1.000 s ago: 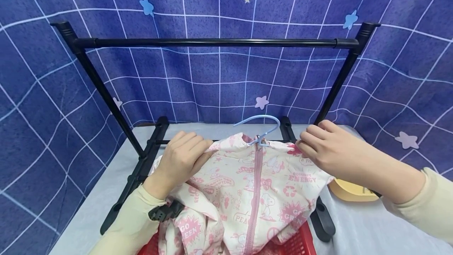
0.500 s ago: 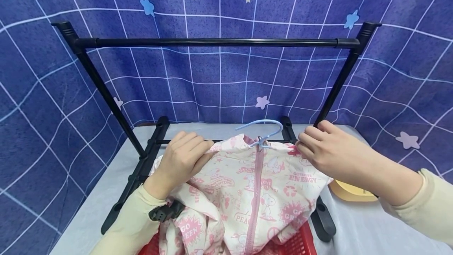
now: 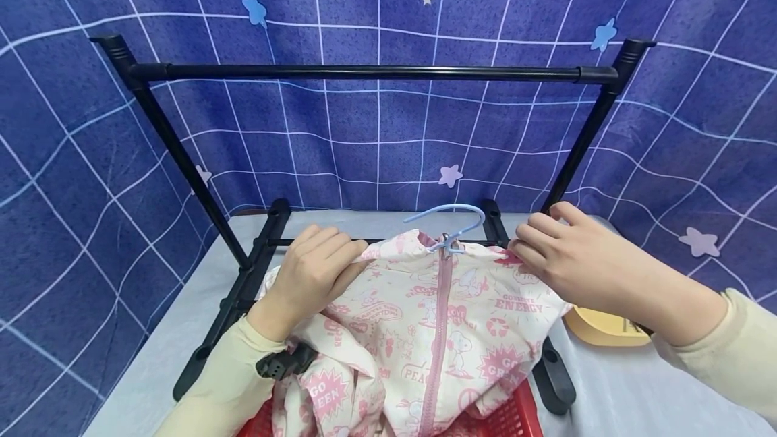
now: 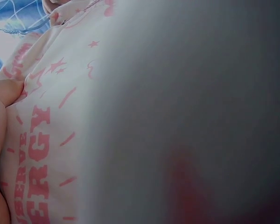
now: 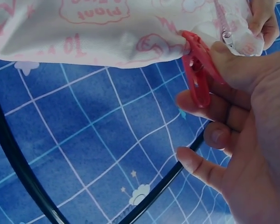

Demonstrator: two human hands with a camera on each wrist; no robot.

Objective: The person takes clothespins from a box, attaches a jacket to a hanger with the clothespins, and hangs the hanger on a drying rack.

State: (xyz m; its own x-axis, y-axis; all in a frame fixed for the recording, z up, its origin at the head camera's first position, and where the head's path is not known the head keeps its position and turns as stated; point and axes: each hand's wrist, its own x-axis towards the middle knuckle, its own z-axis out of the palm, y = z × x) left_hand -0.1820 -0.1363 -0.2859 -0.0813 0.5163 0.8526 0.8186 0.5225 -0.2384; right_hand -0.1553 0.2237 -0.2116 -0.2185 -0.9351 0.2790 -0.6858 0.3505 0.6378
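A white zip-up jacket (image 3: 419,336) with pink prints spreads across the middle of the head view. The blue hook of a hanger (image 3: 452,209) sticks up at its collar; the rest of the hanger is mostly hidden. My left hand (image 3: 309,272) grips the jacket's shoulder on the left. My right hand (image 3: 564,255) is at the opposite shoulder. In the right wrist view it pinches a red clothespin (image 5: 196,70) between thumb and fingers, the clip's tip at the jacket's edge. Blurred cloth fills most of the left wrist view, beside fingers (image 4: 4,93) touching the jacket.
A black garment rack (image 3: 376,73) stands behind the jacket, with its bar above. Below the jacket is a red basket (image 3: 522,413). A yellow object (image 3: 601,328) lies on the pale cloth-covered table (image 3: 613,383) at right. A blue patterned curtain (image 3: 340,133) hangs behind.
The hanger's hook has dipped slightly and shifted a little to the right since the earliest frame. My right hand has shifted very slightly; my left hand stays put on the jacket.
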